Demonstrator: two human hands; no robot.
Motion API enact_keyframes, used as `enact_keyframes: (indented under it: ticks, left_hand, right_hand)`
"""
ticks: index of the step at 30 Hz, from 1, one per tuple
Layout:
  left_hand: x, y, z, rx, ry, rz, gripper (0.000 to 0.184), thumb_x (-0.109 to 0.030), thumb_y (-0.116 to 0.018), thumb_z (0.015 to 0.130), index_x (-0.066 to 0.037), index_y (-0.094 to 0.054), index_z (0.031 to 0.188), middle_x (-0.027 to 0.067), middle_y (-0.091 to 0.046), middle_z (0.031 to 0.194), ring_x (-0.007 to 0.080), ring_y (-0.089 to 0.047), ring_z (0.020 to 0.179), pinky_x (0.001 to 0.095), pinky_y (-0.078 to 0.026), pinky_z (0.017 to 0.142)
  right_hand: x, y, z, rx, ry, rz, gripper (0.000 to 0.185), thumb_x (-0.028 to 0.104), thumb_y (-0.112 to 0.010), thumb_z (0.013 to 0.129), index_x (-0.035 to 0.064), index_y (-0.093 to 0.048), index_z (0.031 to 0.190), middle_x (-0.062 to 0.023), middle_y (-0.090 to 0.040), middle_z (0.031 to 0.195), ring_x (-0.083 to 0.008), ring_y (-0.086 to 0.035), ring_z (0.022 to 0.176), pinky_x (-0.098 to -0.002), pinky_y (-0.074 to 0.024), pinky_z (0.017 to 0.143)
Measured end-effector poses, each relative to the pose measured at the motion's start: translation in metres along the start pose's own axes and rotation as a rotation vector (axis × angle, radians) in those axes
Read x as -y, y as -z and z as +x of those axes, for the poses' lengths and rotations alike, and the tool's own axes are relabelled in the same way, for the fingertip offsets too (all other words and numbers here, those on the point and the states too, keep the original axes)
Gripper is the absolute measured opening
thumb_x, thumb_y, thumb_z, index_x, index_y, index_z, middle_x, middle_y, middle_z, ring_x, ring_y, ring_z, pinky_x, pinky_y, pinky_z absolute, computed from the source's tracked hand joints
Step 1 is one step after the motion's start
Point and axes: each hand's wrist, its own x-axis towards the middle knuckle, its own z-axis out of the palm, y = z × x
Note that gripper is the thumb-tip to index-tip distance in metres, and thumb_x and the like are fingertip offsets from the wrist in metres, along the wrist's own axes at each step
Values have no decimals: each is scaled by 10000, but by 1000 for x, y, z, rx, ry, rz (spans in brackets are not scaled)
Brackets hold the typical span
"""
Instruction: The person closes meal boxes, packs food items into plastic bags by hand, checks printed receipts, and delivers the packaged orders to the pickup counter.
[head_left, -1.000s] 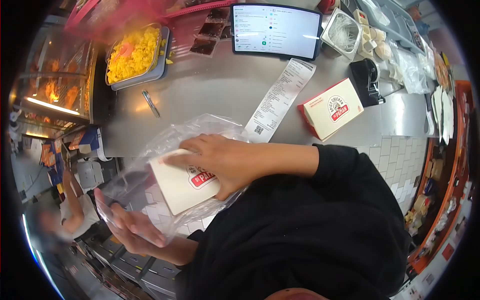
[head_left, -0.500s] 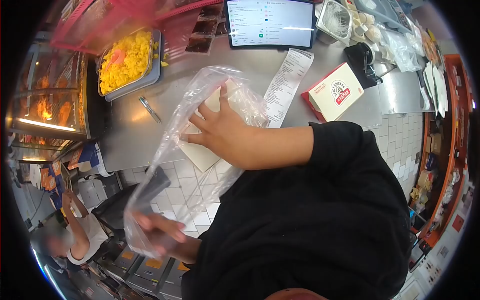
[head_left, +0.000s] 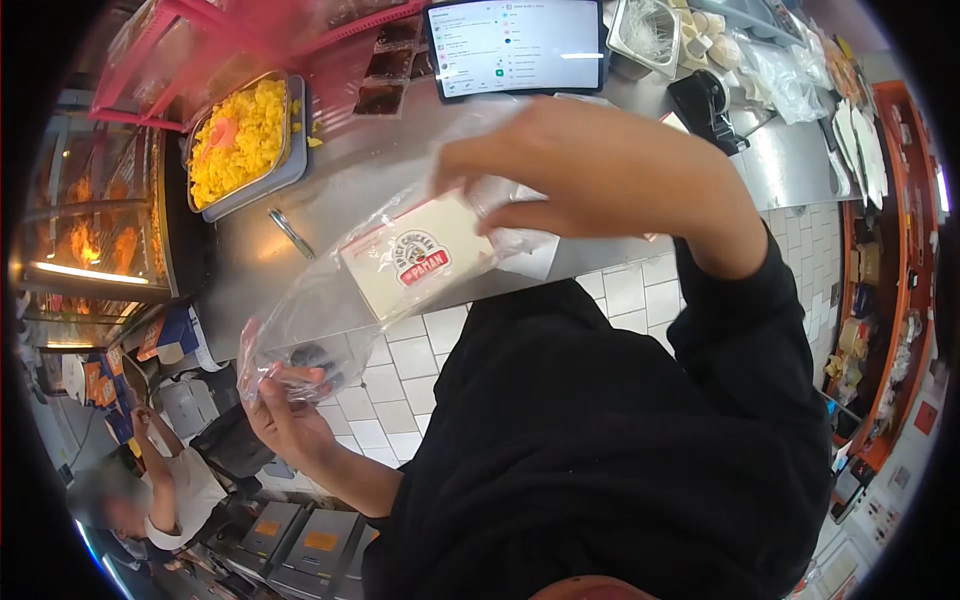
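A cream and red takeaway box [head_left: 395, 265] with a printed chicken logo lies inside a clear plastic bag [head_left: 310, 305] at the front edge of the steel counter. My left hand [head_left: 290, 425] is low on the left, its fingers closed on the bag's loose end beyond the counter edge. Over the box's right end is my right hand [head_left: 530, 165], blurred, with fingers and thumb apart around the bag's far side. Whether it touches the bag is unclear. Beneath that hand, part of a white receipt [head_left: 535, 258] shows.
A tray of yellow rice [head_left: 240, 140] and a pen [head_left: 291, 233] are on the left of the counter [head_left: 340, 160]. A tablet [head_left: 515, 45], sauce packets [head_left: 385, 65] and a black tape dispenser [head_left: 705, 105] stand behind. Another person [head_left: 180, 480] is at lower left.
My right hand has lifted off the box and moved right, uncovering its logo. The left hand has moved up, with the bag end. My right arm now hides most of the second box.
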Motion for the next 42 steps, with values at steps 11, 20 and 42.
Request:
enact_keyframes:
  ticks: [11, 20, 42]
  left_hand:
    - [-29, -35, 39, 89, 119, 53, 336, -265, -562, 945, 21, -569, 1120, 116, -630, 1074, 175, -655, 772, 245, -495, 490]
    - [-21, -63, 22, 173, 65, 68, 170, -154, -522, 941, -3, -540, 1016, 33, -539, 845, 56, -490, 581, 207, -464, 423]
    - [2, -9, -12, -151, 76, -119, 267, -242, -570, 903, -43, -533, 1077, 141, -621, 1168, 10, -382, 437, 155, -295, 326]
  right_hand:
    - [-117, -68, -160, 567, -606, -605, 1016, 113, -765, 688, 268, -170, 1497, -36, -193, 1546, -259, -226, 1416, -522, -217, 1137]
    - [-145, -54, -152, 51, -387, -304, 984, 208, -823, 604, 215, -309, 1443, -123, -388, 1401, -338, -363, 1300, -480, -291, 1091]
    - [17, -158, 35, 340, -30, 428, 883, 227, -773, 678, 83, -334, 1431, -259, -284, 1441, -470, -356, 1282, -550, -342, 1019]
